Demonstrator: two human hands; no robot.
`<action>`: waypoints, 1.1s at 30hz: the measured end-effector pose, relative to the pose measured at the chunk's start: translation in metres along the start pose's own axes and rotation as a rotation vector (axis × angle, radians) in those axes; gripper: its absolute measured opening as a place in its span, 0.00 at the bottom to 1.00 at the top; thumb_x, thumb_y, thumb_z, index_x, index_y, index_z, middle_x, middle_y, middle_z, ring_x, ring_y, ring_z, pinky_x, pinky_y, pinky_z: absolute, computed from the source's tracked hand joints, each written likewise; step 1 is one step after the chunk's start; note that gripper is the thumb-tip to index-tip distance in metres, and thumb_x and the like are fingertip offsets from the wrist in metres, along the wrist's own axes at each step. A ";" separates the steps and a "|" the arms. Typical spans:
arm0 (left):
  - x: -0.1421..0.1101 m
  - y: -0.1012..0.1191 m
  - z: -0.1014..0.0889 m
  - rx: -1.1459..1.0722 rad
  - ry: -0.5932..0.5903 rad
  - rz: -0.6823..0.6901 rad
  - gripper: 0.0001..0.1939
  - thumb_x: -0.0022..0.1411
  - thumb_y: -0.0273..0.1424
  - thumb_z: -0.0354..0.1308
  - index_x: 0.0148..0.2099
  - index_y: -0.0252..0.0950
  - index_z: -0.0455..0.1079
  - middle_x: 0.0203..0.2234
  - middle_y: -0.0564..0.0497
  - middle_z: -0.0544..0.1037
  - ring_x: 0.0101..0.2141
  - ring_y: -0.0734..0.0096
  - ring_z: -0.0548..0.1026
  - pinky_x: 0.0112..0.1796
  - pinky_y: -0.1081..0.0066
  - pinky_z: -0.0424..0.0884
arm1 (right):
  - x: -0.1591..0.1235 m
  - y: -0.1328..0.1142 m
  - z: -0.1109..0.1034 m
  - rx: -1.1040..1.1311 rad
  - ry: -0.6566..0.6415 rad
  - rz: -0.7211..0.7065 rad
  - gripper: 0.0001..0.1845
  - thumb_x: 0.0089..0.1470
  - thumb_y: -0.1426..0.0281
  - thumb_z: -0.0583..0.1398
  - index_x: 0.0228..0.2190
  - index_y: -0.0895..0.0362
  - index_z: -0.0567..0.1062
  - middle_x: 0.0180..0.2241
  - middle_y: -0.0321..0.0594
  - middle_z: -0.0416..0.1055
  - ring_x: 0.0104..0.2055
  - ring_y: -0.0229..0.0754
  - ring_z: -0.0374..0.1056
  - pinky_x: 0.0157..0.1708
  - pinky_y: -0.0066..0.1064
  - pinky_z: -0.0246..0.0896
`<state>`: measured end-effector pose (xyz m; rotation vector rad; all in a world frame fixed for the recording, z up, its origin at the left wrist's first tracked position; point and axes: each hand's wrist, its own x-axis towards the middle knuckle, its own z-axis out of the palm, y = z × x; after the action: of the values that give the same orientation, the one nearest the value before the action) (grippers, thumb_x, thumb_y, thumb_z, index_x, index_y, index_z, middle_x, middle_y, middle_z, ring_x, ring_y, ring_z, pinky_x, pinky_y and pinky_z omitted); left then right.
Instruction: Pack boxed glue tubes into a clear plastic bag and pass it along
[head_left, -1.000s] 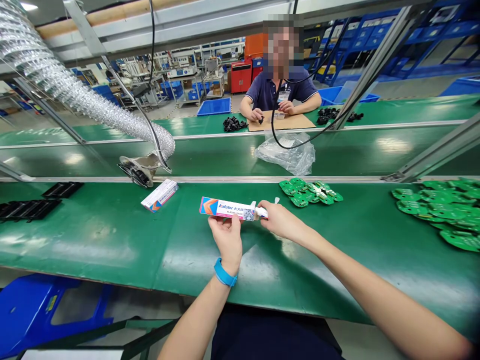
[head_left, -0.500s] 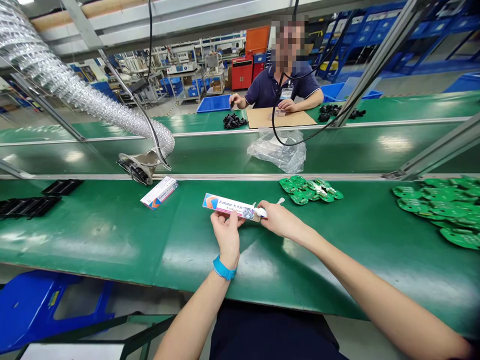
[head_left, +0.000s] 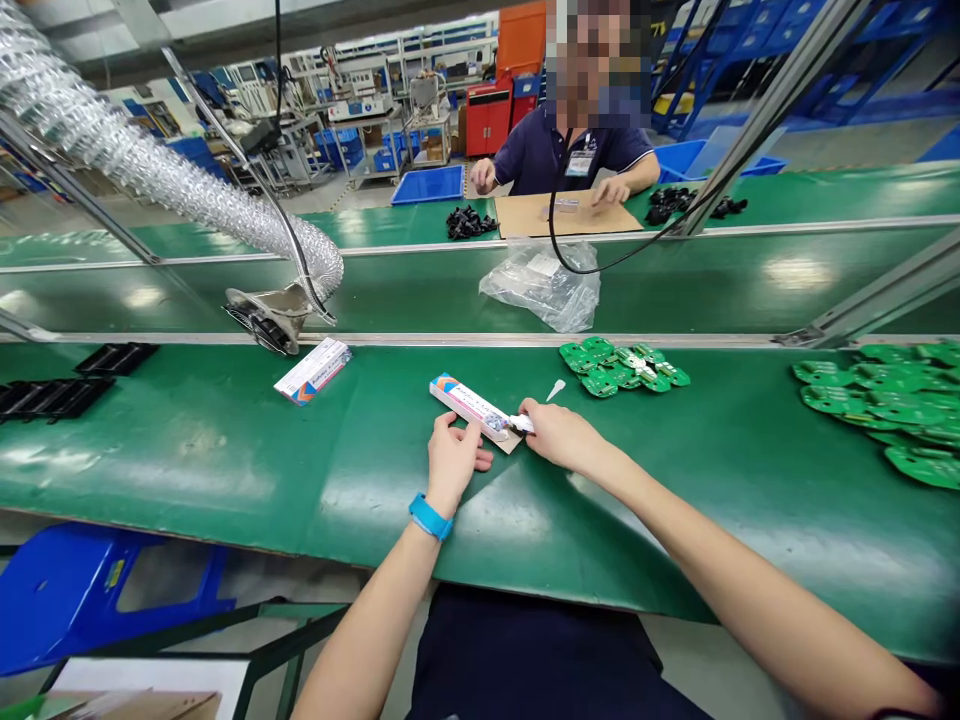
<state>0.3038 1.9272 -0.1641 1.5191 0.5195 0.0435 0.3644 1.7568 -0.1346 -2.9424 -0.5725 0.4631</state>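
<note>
A long white, blue and orange printed box [head_left: 466, 405] lies slanted on the green work surface, its right end flap open. My left hand [head_left: 453, 458], a blue band at its wrist, is at the box's near side with its fingers apart, the tips by the near edge. My right hand [head_left: 564, 436] is closed around a white tube [head_left: 523, 424] at the open end of the box. Most of the tube is hidden by the fingers and the box. Just behind my right hand lies a small white nozzle [head_left: 556, 390].
A second printed box [head_left: 313, 370] lies at left, below a silver duct's hood [head_left: 274, 315]. Green circuit boards [head_left: 622, 366] lie behind my right hand, with more [head_left: 892, 400] at far right. Black parts [head_left: 64, 395] sit far left. A co-worker [head_left: 570, 160] sits opposite, past a plastic bag [head_left: 547, 285].
The box has turned, its right end swinging nearer to me, and my left hand's fingers have loosened from it. My right hand stays at the tube. The co-worker's hands have moved apart from the small part.
</note>
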 end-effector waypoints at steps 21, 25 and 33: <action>0.061 0.030 -0.012 0.986 -0.720 1.012 0.23 0.61 0.34 0.65 0.57 0.38 0.69 0.54 0.45 0.75 0.62 0.55 0.66 0.67 0.44 0.47 | -0.010 0.005 0.004 -0.219 0.018 -0.048 0.16 0.59 0.75 0.56 0.49 0.61 0.65 0.37 0.48 0.78 0.39 0.54 0.77 0.31 0.34 0.61; 0.060 0.024 -0.014 0.888 -0.684 1.022 0.23 0.60 0.36 0.67 0.56 0.40 0.70 0.51 0.46 0.76 0.55 0.60 0.72 0.66 0.47 0.52 | -0.008 0.005 0.004 -0.228 0.008 -0.060 0.19 0.59 0.74 0.57 0.52 0.60 0.63 0.38 0.49 0.78 0.40 0.54 0.76 0.32 0.34 0.61; 0.051 0.025 -0.014 0.888 -0.611 1.081 0.21 0.65 0.41 0.62 0.57 0.40 0.69 0.49 0.46 0.76 0.51 0.59 0.72 0.60 0.51 0.60 | -0.010 0.006 0.006 -0.149 0.024 -0.051 0.19 0.62 0.72 0.55 0.54 0.58 0.62 0.38 0.47 0.78 0.38 0.52 0.76 0.31 0.33 0.58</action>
<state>0.3516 1.9597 -0.1552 2.3835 -0.9355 0.1936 0.3560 1.7481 -0.1386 -3.0598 -0.7062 0.3953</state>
